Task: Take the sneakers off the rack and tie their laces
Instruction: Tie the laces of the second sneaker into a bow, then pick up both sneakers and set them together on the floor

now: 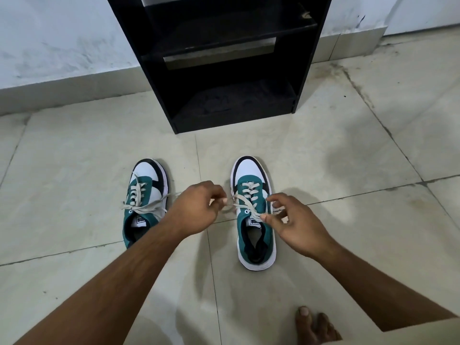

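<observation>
Standing on pale floor tiles [323, 150] before a black rack [224, 70], both hands' grips pinch sneaker laces [245, 204].

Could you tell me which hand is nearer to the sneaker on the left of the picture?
Left. The left hand sits just beside the left-side sneaker; the right hand is beyond the other sneaker.

1. You are working in soft, even indoor light, moderately bright, with no hard glare on the floor tiles [348, 135]
2. Your arms cast faint, diffuse shadows on the tiles below them, and a blurry dark patch lies right of the rack [224, 70]
3. The rack's shelves are nearly black, detail lost
4. Wide-angle distortion bends the wall skirting and tile joints near the edges
5. Focus is sharp throughout
</observation>
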